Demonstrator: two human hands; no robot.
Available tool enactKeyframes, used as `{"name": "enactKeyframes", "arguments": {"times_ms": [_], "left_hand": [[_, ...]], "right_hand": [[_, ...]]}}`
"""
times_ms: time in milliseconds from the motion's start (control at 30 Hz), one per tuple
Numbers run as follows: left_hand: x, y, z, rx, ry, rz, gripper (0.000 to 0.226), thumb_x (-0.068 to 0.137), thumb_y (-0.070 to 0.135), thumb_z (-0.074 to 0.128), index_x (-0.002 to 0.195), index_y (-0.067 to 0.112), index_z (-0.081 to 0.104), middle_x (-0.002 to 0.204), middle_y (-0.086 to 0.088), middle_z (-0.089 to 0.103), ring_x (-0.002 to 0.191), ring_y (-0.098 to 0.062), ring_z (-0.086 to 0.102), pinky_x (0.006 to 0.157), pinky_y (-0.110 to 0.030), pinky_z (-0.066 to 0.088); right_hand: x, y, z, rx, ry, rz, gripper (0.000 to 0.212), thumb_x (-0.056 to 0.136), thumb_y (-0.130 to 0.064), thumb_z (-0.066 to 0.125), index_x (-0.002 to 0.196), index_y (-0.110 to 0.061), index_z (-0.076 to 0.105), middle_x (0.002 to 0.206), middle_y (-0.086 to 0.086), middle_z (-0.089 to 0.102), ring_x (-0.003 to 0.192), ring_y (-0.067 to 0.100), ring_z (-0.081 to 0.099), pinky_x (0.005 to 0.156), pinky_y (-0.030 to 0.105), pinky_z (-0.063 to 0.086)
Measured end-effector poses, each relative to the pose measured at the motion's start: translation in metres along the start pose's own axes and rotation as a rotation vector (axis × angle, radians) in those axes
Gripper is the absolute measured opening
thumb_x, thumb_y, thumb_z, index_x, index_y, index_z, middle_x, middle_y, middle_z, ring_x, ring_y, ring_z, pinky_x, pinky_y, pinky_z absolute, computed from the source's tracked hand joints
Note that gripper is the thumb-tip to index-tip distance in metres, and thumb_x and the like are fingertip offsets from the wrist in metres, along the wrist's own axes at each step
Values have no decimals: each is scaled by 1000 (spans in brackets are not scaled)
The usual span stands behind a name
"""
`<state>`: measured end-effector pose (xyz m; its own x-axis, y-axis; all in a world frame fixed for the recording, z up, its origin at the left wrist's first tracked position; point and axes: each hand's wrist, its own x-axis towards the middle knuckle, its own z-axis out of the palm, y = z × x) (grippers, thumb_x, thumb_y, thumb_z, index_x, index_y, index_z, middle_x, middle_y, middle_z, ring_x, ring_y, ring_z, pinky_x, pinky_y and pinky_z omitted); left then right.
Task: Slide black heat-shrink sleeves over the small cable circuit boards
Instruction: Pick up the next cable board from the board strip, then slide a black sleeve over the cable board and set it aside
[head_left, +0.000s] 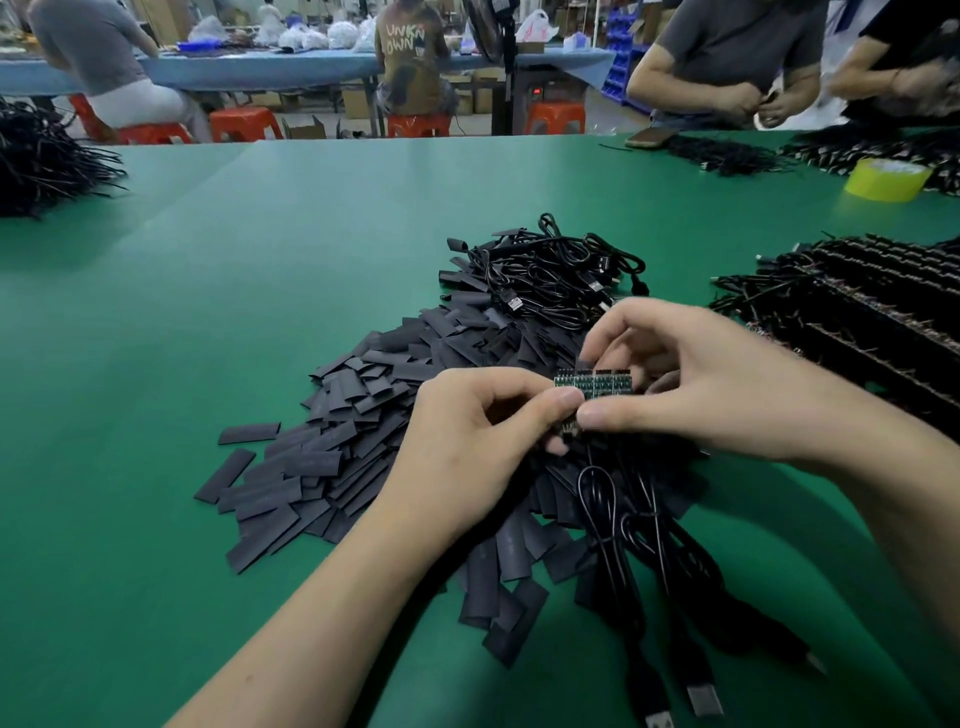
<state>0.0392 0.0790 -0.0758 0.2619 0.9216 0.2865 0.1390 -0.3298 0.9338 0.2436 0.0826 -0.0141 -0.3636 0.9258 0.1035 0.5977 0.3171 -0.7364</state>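
Fingers of left hand curled, thumb and index pinching left end of a row of small green circuit boards; fingers of right hand curled too, thumb under, fingertips on top, gripping the right end of the same row. Boards held side by side, centre of scene, just above the pile. Black cables run from under the hands toward the near edge, USB plugs at the ends. Flat black heat-shrink sleeves heaped loose on green bench, spreading left and near of the hands. Coiled cable bundle just beyond. Stacked cable rows right. Yellow tape roll far right. Black wire heap far left
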Motion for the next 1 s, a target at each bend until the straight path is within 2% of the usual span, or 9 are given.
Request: {"name": "enactKeyframes", "arguments": {"times_ms": [133, 267, 400, 533, 667, 700, 833, 933, 1000], "left_hand": [[2, -4, 1, -69, 81, -19, 13, 94, 28, 73, 87, 20, 80, 75, -4, 77, 70, -18, 76, 73, -37, 63], [2, -5, 1, -122, 126, -34, 15, 95, 28, 72, 88, 19, 81, 78, -6, 77, 75, -24, 76, 80, -48, 61], [2, -4, 3, -137, 125, -52, 15, 97, 23, 70, 88, 17, 80, 77, -7, 78, 74, -22, 75, 73, -35, 63], [2, 1, 7, -210, 96, -46, 14, 96, 15, 70, 88, 11, 80, 78, -8, 77, 68, -13, 71, 65, -22, 56], [1, 6, 7, -294, 44, -80, 15, 88, 22, 75, 89, 8, 78, 79, -10, 74, 70, -15, 64, 66, -27, 52], [0, 7, 7, -318, 31, -95, 17, 86, 23, 75, 90, 7, 78, 79, -10, 73, 70, -16, 64, 66, -27, 52], [-2, 11, 6, -453, 11, -151, 12, 91, 12, 72, 95, 1, 76, 79, -14, 73, 66, -18, 71, 60, -24, 58], [-2, 11, 8, -457, 25, -163, 13, 91, 9, 71, 98, -2, 74, 81, -14, 73, 69, -20, 73, 60, -24, 58], [-3, 11, 8, -426, 9, -156, 11, 92, 9, 70, 97, 0, 75, 80, -12, 75, 70, -18, 73, 61, -23, 57]], "right_hand": [[-11, 1, -14, -102, 74, -7, 58, 55, -80, 72, 93, -38, 63, 90, -15, 73, 77, 7, 71, 76, 38, 59], [-16, -4, -15, -371, -13, 41, 43, 63, -65, 78, 92, -37, 61, 78, -21, 71, 69, -1, 66, 65, 19, 49], [-21, -16, -14, -490, -6, 44, 21, 78, -45, 78, 74, -30, 64, 63, -15, 65, 55, 2, 57, 63, 19, 45], [-41, -45, -17, -508, 26, -37, 33, 71, -68, 61, 77, -36, 64, 68, -18, 64, 60, 4, 60, 59, 25, 49], [-46, -64, -1, -350, -234, -26, 44, 67, -81, 54, 88, -45, 69, 77, -21, 69, 67, 0, 64, 67, 23, 52], [-44, -62, -3, -293, -213, -23, 44, 68, -81, 56, 87, -43, 71, 76, -18, 70, 66, 0, 65, 65, 22, 52], [-28, -37, -19, -278, 337, 29, 54, 71, -86, 55, 82, -34, 66, 77, -17, 68, 65, 2, 61, 58, 24, 46], [-17, -17, -5, -183, 161, 107, 50, 70, -75, 54, 86, -29, 70, 79, -9, 71, 66, 6, 64, 65, 36, 53], [-15, -9, 10, 11, 76, 76, 38, 81, -57, 62, 85, -21, 73, 71, -1, 72, 57, 8, 61, 59, 32, 50]]}}
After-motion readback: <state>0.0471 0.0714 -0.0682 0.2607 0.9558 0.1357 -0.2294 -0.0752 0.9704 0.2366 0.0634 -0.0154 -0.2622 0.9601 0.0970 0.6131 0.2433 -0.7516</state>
